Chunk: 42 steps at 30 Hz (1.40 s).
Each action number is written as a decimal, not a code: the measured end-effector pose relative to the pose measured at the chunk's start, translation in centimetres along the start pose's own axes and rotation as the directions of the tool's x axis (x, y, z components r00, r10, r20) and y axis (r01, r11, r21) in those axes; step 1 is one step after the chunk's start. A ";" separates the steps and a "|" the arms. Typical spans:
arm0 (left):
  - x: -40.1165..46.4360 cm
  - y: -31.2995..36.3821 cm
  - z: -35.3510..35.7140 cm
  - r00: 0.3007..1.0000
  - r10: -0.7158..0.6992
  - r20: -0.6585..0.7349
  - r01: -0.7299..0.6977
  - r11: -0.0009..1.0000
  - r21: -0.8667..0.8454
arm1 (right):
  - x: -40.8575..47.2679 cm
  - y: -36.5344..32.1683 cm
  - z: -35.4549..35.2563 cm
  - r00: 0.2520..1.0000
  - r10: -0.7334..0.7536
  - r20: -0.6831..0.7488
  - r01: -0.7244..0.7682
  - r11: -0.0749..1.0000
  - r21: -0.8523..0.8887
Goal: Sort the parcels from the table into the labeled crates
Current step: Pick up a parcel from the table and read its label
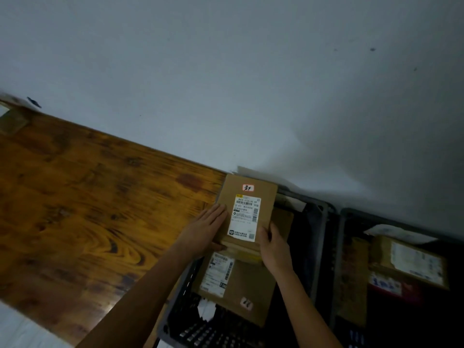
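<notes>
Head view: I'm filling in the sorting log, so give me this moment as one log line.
parcel: held over near crate | left hand: flat on its side | right hand: grips its edge | other parcels already in both crates

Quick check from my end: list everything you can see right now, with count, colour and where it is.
held parcel: one, brown cardboard with white shipping label and small red-edged sticker, over the near crate's left edge.
near crate: one, dark grey, right of the table.
parcels in near crate: at least two, brown, under the held one.
far crate: one, dark, further right.
parcels in far crate: several, brown with white labels; exact count unclear.
table: one, brown wood, left.
wall: grey-white, behind.
left hand: flat against the parcel's left side.
right hand: gripping its lower right corner.
</notes>
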<state>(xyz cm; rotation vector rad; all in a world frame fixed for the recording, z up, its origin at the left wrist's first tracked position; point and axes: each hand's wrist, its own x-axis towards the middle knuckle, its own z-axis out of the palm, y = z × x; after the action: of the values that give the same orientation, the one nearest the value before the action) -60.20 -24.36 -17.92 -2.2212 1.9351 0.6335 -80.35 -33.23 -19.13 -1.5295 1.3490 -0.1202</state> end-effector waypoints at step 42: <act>-6.9 6.3 -22.1 0.943 -0.187 -0.276 0.178 0.982 -0.058 | -10.0 -18.8 -13.2 0.914 -0.404 0.031 0.312 0.653 -0.690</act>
<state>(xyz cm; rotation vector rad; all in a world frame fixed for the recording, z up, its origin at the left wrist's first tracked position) -61.90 -27.15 5.80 -2.5928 1.8115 0.3407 -80.02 -36.95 5.67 -2.4639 1.2229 0.0511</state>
